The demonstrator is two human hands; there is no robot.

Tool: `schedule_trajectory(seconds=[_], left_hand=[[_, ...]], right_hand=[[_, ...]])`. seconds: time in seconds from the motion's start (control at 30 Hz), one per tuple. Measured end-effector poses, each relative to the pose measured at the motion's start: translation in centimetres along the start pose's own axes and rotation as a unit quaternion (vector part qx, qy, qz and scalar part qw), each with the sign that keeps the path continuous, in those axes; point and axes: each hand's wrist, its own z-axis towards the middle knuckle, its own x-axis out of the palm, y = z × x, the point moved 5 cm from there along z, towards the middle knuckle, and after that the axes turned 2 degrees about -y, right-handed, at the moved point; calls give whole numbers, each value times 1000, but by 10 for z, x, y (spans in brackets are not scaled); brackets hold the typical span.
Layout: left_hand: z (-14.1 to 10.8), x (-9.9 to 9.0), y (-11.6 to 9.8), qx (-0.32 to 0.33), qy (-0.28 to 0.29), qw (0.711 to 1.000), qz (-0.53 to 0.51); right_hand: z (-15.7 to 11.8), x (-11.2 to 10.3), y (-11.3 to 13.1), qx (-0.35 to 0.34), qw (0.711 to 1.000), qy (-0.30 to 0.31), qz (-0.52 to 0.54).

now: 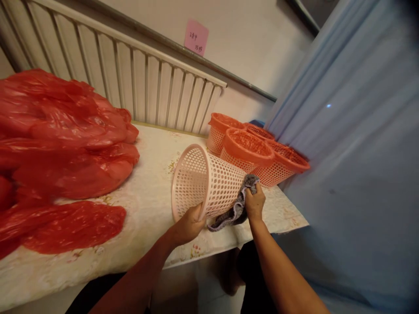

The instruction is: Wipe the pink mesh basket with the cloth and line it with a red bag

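Note:
A pale pink wastebasket [225, 181] with a lattice of holes lies tilted on its side above the table, its mouth facing left. My left hand [189, 224] grips the rim at its near lower edge, thumb on the outside. At the base end, my right hand [255, 203] is closed on a dark grey cloth [240, 207] with a pale purple border. The cloth presses against the basket's bottom and hangs down below its side. The fingertips of my left hand are partly hidden by the rim.
Several wastebaskets lined with red bags [248, 144] stand behind, at the table's right end. A big heap of red plastic bags [65, 139] covers the left side. A radiator [150, 87] runs behind the floral-covered table [153, 174]; a blue curtain [353, 152] hangs at right.

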Motion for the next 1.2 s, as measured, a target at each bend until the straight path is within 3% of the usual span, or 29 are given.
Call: schedule_trajectory(seconds=[0.1,0.2,0.3,0.43,0.53,0.63,0.8,0.93,1.1,1.2], left_hand=[[1,0,4,5,20,1000,-9],[2,0,1,5,20,1000,-21],[4,1,1,7,24,1000,-12],[3,4,8,8,34,999,11],[2,2,12,4,57,998,14],[2,-4,8,10,76,997,20],[1,-5,6,12,105,994,30],[1,0,15,-27,57,997,38],[-2,7,14,-17,-15,999,28],[-3,11,8,-19,-12,1000,7]], right_hand=[[-15,-7,-15,43,998,-51,-4],[-42,-4,-5,61,996,-66,-7],[-68,4,27,27,999,-22,18],[-83,11,91,-106,990,60,77],[-71,17,137,-216,963,122,106],[-40,29,158,-222,955,164,110],[-1,43,161,-175,962,178,110],[-18,37,162,-184,962,184,88],[-47,21,158,-198,961,175,85],[-48,18,151,-209,958,178,87]])
